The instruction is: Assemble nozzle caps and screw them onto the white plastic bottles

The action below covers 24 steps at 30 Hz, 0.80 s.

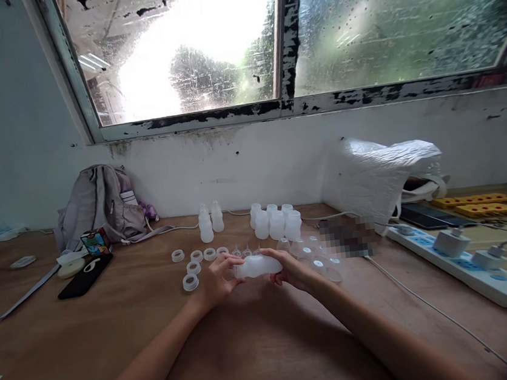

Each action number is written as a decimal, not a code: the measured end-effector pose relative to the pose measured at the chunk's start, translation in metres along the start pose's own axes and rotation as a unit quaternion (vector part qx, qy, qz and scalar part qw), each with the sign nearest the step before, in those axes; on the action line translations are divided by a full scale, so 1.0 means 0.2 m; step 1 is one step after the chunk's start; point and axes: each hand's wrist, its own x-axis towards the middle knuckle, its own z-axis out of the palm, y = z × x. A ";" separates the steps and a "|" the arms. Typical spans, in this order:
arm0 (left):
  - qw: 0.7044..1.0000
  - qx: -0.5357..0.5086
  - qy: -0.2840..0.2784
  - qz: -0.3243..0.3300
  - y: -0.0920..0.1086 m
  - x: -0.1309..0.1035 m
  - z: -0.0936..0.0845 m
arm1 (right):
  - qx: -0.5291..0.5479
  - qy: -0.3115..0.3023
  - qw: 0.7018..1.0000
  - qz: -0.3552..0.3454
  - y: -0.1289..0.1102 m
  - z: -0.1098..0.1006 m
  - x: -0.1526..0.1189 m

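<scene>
Both my hands hold one small translucent white bottle point(257, 266) sideways above the wooden table point(252, 336). My left hand point(215, 279) grips its left end and my right hand point(290, 269) grips its right end. Just beyond my hands lie several white screw rings point(189, 270) and several clear caps and teats point(316, 262). Farther back stand two assembled bottles point(210, 221) and a cluster of several open bottles point(275, 221).
A grey backpack point(99, 204) leans against the wall at the back left, with a black phone point(84, 276) in front of it. A white plastic bag point(380, 178) sits at the back right. A white power strip point(468, 266) with plugs and a cable lies along the right.
</scene>
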 end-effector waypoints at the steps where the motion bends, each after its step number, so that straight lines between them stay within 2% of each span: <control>1: 0.999 0.023 0.001 0.022 0.01 0.00 0.00 | 0.009 0.004 1.000 0.006 0.01 0.00 0.00; 4: 0.998 0.037 0.022 0.039 0.03 0.00 0.01 | 0.059 -0.001 0.998 0.001 0.02 0.02 0.00; 9: 0.997 -0.054 0.036 -0.047 0.04 0.02 0.01 | 0.120 -0.044 0.992 -0.001 0.02 0.04 0.00; 12: 0.984 -0.143 0.052 -0.094 0.03 0.03 0.01 | 0.090 -0.061 0.994 -0.020 0.01 0.03 -0.01; 17: 0.938 -0.296 0.089 -0.159 0.03 0.04 0.02 | 0.034 -0.104 0.994 -0.016 -0.01 0.04 -0.03; 21: 0.917 -0.342 0.096 -0.180 0.06 0.04 0.04 | -0.040 -0.110 0.992 -0.054 0.02 0.11 -0.05; 24: 0.908 -0.370 0.071 -0.184 0.09 0.03 0.06 | -0.064 -0.125 0.984 -0.109 0.05 0.19 -0.07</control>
